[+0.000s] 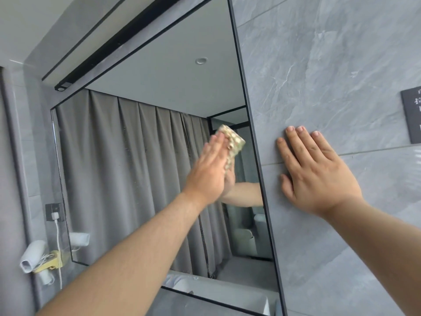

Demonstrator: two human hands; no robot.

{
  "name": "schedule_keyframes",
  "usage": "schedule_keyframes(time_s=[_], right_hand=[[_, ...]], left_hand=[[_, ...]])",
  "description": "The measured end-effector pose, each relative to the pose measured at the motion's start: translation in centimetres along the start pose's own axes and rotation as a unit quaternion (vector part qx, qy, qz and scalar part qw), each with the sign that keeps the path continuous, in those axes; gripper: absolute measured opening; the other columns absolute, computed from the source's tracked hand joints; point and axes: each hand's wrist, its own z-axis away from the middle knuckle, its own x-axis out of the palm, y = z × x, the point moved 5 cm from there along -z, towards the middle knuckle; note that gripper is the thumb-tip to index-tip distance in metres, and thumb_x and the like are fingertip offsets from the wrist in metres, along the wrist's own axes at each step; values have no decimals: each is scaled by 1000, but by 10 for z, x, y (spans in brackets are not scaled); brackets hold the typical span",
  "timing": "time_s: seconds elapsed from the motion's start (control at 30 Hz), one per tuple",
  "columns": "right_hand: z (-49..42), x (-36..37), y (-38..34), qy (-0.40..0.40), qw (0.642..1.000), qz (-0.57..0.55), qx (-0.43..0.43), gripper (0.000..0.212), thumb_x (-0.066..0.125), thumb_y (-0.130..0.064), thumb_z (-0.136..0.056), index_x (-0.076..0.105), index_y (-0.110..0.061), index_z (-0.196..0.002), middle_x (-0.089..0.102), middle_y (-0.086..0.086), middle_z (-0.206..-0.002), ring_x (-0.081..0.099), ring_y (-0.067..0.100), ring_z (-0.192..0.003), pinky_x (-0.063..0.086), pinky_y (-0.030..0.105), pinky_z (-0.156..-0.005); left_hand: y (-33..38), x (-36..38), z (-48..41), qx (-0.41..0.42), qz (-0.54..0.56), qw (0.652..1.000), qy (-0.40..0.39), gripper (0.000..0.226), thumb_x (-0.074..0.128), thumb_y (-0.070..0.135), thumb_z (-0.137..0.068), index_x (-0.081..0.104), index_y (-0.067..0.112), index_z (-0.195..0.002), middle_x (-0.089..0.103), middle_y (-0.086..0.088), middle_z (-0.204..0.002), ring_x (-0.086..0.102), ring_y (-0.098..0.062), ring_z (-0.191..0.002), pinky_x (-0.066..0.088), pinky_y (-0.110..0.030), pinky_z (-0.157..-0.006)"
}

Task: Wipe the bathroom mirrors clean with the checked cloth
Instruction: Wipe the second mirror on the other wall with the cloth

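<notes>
A large black-framed mirror (136,156) fills the middle of the view and reflects grey curtains and a ceiling. My left hand (209,172) lies flat with straight fingers on the folded checked cloth (233,142), pressing it against the glass near the mirror's right edge. The cloth, beige and cream, sticks out above and to the right of my fingers. My right hand (314,172) rests flat with spread fingers on the grey stone wall tile just right of the mirror frame and holds nothing.
A white hair dryer (32,256) hangs in a yellow holder at the lower left, its white cable plugged into a wall socket (53,212). A black light bar (114,44) runs above the mirror. A dark sign (412,115) sits on the tiled wall (330,65) at far right.
</notes>
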Motion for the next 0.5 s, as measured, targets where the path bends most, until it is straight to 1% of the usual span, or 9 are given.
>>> schedule_keyframes(time_s=[0.07,0.1,0.17,0.23,0.3,0.4,0.5], right_hand=[[0,0,0,4,1000,-5,2,68,39,-33,-91,38,3,-148,32,27,-155,31,42,-144,22,54,-120],[0,0,0,4,1000,-5,3,68,38,-33,-91,38,3,-148,32,27,-155,32,42,-144,22,54,-120],[-1,-1,0,-1,1000,-2,3,68,38,-33,-91,37,3,-148,32,27,-155,31,41,-145,21,54,-120],[0,-1,0,-6,1000,2,3,69,40,-34,-90,36,2,-149,30,27,-156,30,41,-145,21,53,-121],[0,-1,1,-7,1000,0,-4,71,44,-36,-89,36,1,-149,29,27,-156,29,42,-145,20,54,-121],[2,-3,1,-16,999,-5,-27,77,47,-45,-88,37,-1,-150,27,29,-156,29,45,-144,20,57,-120],[6,-4,-3,-29,995,-6,-91,80,44,-51,-88,36,-3,-151,27,28,-157,35,44,-142,22,61,-117]], left_hand=[[-28,-15,-14,-78,14,996,42,52,26,5,-103,16,5,-154,10,-9,-162,5,-25,-152,-1,-31,-125],[-43,-21,-16,-127,30,989,66,52,28,3,-102,20,2,-154,14,-13,-162,9,-27,-152,2,-33,-125],[-74,-26,-8,-226,54,968,98,55,26,5,-100,20,4,-155,13,-12,-164,9,-25,-153,6,-36,-125],[-99,-24,12,-296,69,947,107,55,23,10,-103,15,10,-158,7,-4,-167,3,-19,-154,3,-31,-125],[-112,-17,37,-335,70,935,98,56,23,11,-105,9,12,-159,2,0,-167,-2,-14,-154,0,-26,-124],[-119,-6,76,-371,62,924,75,58,22,17,-106,2,16,-160,-6,5,-167,-6,-9,-153,-3,-20,-120],[-118,8,109,-402,68,912,54,58,23,18,-106,1,15,-159,-8,4,-167,-6,-9,-152,-4,-19,-119]])
